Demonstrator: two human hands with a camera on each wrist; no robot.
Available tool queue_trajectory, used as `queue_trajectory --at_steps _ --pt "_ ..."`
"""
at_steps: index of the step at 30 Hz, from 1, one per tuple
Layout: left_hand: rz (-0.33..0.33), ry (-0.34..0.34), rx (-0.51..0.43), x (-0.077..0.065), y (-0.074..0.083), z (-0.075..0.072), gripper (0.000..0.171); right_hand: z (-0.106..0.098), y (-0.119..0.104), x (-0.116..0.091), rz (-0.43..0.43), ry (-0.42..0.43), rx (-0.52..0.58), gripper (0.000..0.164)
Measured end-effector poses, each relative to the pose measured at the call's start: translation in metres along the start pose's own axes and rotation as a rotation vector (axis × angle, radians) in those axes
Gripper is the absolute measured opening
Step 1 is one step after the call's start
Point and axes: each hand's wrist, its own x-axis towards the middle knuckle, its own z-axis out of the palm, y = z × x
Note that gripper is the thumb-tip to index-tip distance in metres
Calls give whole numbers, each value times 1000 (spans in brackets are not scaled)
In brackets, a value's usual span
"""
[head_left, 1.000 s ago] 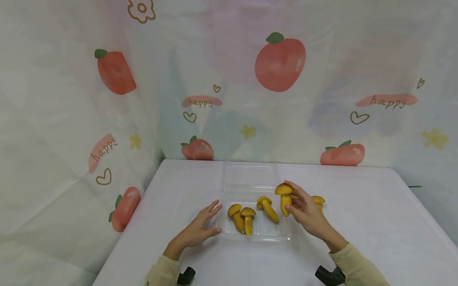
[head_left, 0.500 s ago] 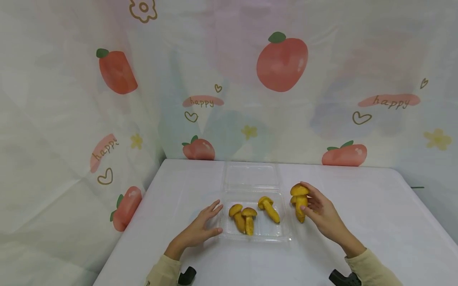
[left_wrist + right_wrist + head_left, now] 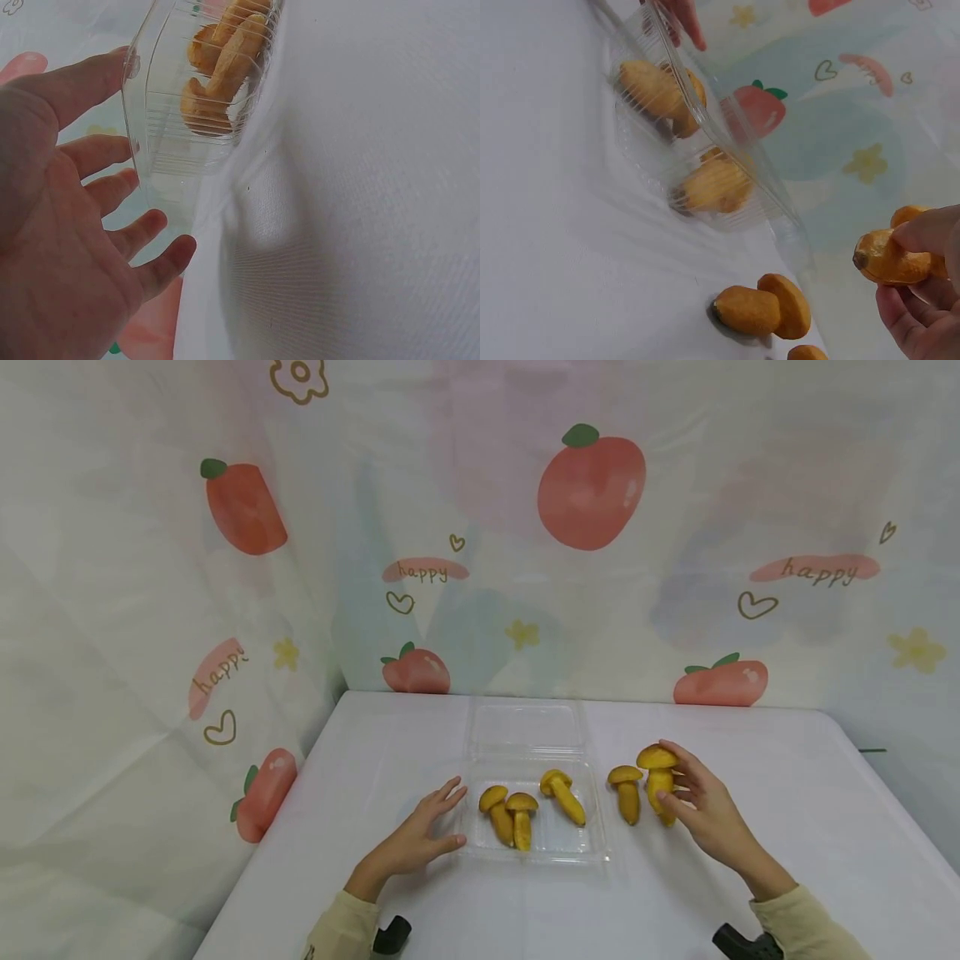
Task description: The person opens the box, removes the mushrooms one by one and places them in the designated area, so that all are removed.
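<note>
In my right hand [image 3: 708, 814] I pinch a yellow mushroom [image 3: 660, 783] between thumb and fingers, its cap up, right of the container; the right wrist view shows its stem end. Another mushroom [image 3: 627, 795] lies on the table just left of it. My left hand [image 3: 412, 835] has its fingers spread at the left side of a clear plastic container [image 3: 534, 860], the thumb and fingertips right at its rim. Inside the container are a pair of mushrooms [image 3: 522, 820] lying side by side at the left and a single slanted mushroom [image 3: 564, 798] at the right.
The container's hinged clear lid [image 3: 527, 727] lies opened towards the back of the white table [image 3: 405, 727]. Part of a further mushroom [image 3: 807, 352] shows at the bottom of the right wrist view. A printed fruit curtain [image 3: 600, 610] closes off the back and left.
The right hand has moved right with its mushroom, from the container's right edge past the mushroom on the table, which now shows uncovered. The left hand has stayed in place.
</note>
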Motion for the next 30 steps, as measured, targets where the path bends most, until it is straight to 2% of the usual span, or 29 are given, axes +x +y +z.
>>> queue_trajectory --at_steps 10,16,30 --pt "4 6 1 1 2 0 73 -17 17 -11 8 36 -20 68" --pt "-8 1 -6 1 2 0 73 -24 30 -15 48 52 -51 73" --pt "7 0 -12 -1 2 -1 73 -35 62 -29 124 24 -39 71"
